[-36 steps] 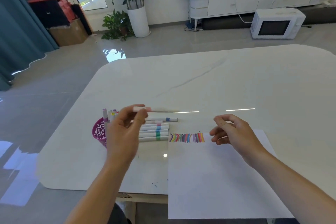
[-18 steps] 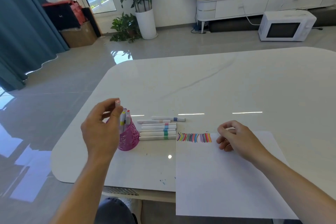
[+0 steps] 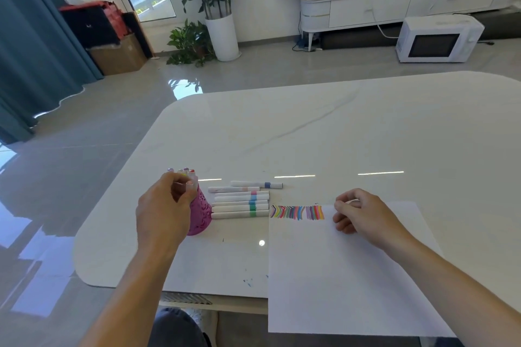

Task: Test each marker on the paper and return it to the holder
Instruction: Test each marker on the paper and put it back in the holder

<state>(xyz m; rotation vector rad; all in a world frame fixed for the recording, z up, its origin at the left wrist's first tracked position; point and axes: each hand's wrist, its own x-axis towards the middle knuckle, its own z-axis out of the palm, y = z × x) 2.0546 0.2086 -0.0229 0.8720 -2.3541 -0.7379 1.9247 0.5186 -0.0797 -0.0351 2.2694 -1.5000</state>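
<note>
A pink lattice holder (image 3: 202,215) stands on the white table (image 3: 310,135), with several capped markers (image 3: 186,171) upright in it. My left hand (image 3: 163,213) is at its mouth, thumb and fingers pinched on a marker (image 3: 190,183) that is lowered among the others. Several white markers (image 3: 240,203) with coloured bands lie side by side just right of the holder. A white paper sheet (image 3: 338,276) carries a row of coloured test strokes (image 3: 296,212) along its top left edge. My right hand (image 3: 363,213) rests on the paper's top edge with its fingers curled and nothing visible in them.
The paper hangs over the table's near edge. Small ink specks (image 3: 248,282) mark the table front. On the floor beyond are a potted plant (image 3: 222,34), a white microwave (image 3: 437,41), a low white cabinet (image 3: 394,5) and boxes (image 3: 118,55) by a blue curtain.
My left hand carried the marker from above the lying markers leftward to the holder and lowered it in among the upright ones. The right hand stayed on the paper.
</note>
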